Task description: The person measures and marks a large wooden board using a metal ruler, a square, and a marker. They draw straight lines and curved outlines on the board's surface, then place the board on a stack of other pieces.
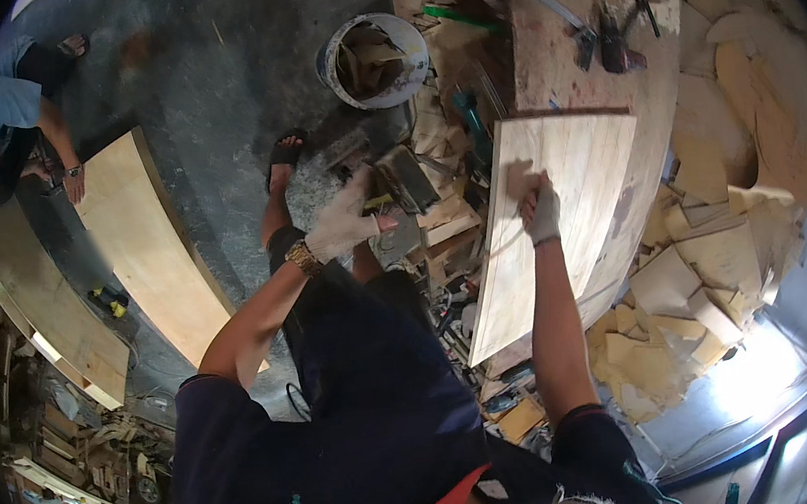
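Note:
My left hand [345, 223], in a pale glove with bare fingertips and a watch [304, 258] at the wrist, hangs in the air over the floor beside my legs. Its fingers are apart and nothing is in them. At the right, my gloved right hand [542, 213] is at the face of a pale wooden panel [582, 190], fingers curled together. Whatever they pinch, if anything, is too small to make out. The panel rests tilted on a worn workbench [557, 62], its near corner sticking out past the bench's edge. A shadow falls on the wood by my fingertips.
A white bucket [372, 61] of scraps stands ahead. Offcuts and tools crowd the bench's left side; a power drill [616, 47] lies on its far end. Thin wood scraps [693, 267] heap at right. At left, another person [13, 108] touches a long board [144, 233].

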Tool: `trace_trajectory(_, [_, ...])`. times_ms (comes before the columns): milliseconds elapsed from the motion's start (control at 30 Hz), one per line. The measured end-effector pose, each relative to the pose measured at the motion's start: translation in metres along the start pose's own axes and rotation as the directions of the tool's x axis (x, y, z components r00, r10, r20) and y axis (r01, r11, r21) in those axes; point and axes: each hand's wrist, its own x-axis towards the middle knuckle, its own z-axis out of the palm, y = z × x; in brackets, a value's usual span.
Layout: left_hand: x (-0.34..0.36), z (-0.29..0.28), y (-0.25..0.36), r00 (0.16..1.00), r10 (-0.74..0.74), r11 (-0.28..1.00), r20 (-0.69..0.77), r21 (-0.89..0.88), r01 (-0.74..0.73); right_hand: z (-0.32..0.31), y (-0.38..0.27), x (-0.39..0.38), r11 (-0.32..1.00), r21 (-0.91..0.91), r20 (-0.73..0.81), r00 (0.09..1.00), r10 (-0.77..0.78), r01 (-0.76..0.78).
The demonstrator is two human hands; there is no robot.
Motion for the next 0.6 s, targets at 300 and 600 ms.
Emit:
trace_trajectory(300, [0.146, 0.028, -0.021, 0.958, -0.272, 0.953, 0.092, 0.165, 0.255, -0.006, 0.009, 0.007, 0.996, 0.078, -0.178, 0.983, 0.051, -0.037])
trace_trajectory(600, [0.298, 0.064, -0.013, 0.968, 0.211, 0.787, 0.137, 0.564, -0.251, -0.002, 0.008, -0.002, 0.992, 0.116, -0.213, 0.974, 0.080, -0.057])
